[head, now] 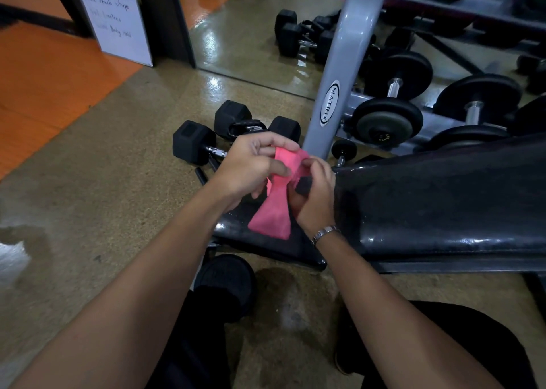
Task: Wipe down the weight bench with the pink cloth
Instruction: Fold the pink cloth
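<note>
Both my hands hold the pink cloth [270,217] just above the near end of the black weight bench [443,199]. My left hand [251,167] pinches the cloth's upper edge between thumb and fingers. My right hand [313,193], with a metal watch on the wrist, grips the cloth's right side. The cloth is bunched at the top and hangs down, its lower end resting on the black seat pad [236,229]. The bench's long padded back stretches away to the right.
Black hex dumbbells [193,143] lie on the speckled floor just beyond my hands. A grey dumbbell rack [331,93] with round dumbbells stands behind the bench, against a wall mirror. A whiteboard [115,16] leans at the far left. My black shoes [227,282] are below the bench.
</note>
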Demonstrator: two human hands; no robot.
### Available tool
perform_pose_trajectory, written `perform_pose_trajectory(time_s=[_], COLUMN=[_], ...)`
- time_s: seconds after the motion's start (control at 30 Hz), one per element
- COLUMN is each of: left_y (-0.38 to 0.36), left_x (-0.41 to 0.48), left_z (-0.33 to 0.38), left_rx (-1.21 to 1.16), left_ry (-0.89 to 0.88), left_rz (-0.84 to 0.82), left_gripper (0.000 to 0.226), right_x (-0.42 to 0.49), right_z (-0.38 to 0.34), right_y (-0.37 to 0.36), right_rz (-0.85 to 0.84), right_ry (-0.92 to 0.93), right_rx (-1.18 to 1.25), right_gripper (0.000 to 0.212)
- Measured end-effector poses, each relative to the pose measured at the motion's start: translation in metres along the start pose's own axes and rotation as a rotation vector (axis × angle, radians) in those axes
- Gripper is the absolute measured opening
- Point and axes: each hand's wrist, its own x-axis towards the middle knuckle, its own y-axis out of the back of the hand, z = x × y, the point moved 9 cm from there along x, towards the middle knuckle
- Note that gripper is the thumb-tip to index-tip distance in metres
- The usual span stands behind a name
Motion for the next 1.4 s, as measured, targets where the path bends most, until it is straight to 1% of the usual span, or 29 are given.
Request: perform_pose_trajectory(time_s=[0.07,0.17,0.23,0.3,0.4,0.5,0.57,0.63,0.67,0.73,0.77,0.83,0.87,0.93,1.0,1.07,1.17,1.2,1.27,1.3,1.37,1.4], left_y=[-0.003,-0.008,-0.006,0.002,0.022,0.037,0.041,0.048,0.051,0.057,0.058,0.062,0.063,0.06,0.056,0.063,0.083,0.09,0.105,0.112,0.121,0.125], left_x=[0.0,-0.002,0.0,0.003,0.007,0.009,0.011,0.011,0.011,0.009,0.008,0.01,0.012,0.013,0.012,0.011,0.01,0.01,0.011,0.013,0.023,0.029], left_z=[0.0,0.003,0.004,0.004,0.005,0.001,-0.008,-0.017,-0.018,-0.018,-0.021,-0.033,-0.044,-0.071,-0.095,-0.116,-0.145,-0.152,-0.168,-0.176,-0.185,-0.188], left_rx=[-0.058,-0.13,-0.15,-0.12,-0.005,0.144,0.263,0.383,0.463,0.608,0.645,0.652,0.598,0.359,0.142,0.045,-0.024,-0.034,-0.01,0.027,0.181,0.287], left_ry=[0.022,0.042,0.039,0.024,-0.022,-0.058,-0.06,-0.053,-0.062,-0.092,-0.102,-0.084,-0.048,0.06,0.142,0.17,0.216,0.235,0.266,0.278,0.232,0.195], left_rz=[0.001,-0.018,-0.015,0.033,0.145,0.192,0.184,0.213,0.242,0.273,0.268,0.248,0.222,0.143,0.138,0.232,0.393,0.442,0.502,0.502,0.428,0.377], left_gripper=[0.038,0.038,0.037,0.035,0.032,0.035,0.039,0.038,0.034,0.018,0.011,0.009,0.01,0.017,0.023,0.023,0.015,0.017,0.023,0.026,0.031,0.033], right_x=[0.0,0.003,0.004,0.006,0.005,0.003,0.004,0.006,0.007,0.007,0.007,0.008,0.006,0.001,-0.009,-0.022,-0.05,-0.064,-0.094,-0.108,-0.131,-0.139], right_z=[0.001,-0.003,-0.01,-0.014,-0.006,-0.004,-0.007,-0.005,-0.001,0.009,0.015,0.031,0.04,0.056,0.066,0.071,0.075,0.078,0.084,0.085,0.082,0.081], right_y=[0.003,0.014,0.021,0.025,0.037,0.044,0.041,0.035,0.032,0.026,0.024,0.017,0.012,-0.002,-0.019,-0.037,-0.071,-0.084,-0.115,-0.132,-0.159,-0.171], right_rz=[0.061,0.189,0.238,0.252,0.268,0.195,0.089,-0.047,-0.112,-0.199,-0.219,-0.255,-0.277,-0.321,-0.351,-0.352,-0.347,-0.349,-0.342,-0.337,-0.315,-0.296], right_ry=[-0.013,0.002,0.034,0.06,0.037,0.086,0.148,0.125,0.087,0.027,0.0,-0.097,-0.162,-0.296,-0.43,-0.544,-0.688,-0.754,-0.923,-1.006,-1.15,-1.203], right_rx=[-0.032,-0.097,-0.117,-0.135,-0.143,-0.119,-0.108,-0.063,-0.037,-0.001,0.013,0.065,0.106,0.209,0.307,0.389,0.446,0.457,0.52,0.575,0.692,0.738], right_gripper=[0.042,0.026,0.017,0.015,0.015,0.011,0.009,0.012,0.015,0.018,0.018,0.013,0.01,0.008,0.012,0.014,0.012,0.013,0.014,0.011,0.006,0.009])
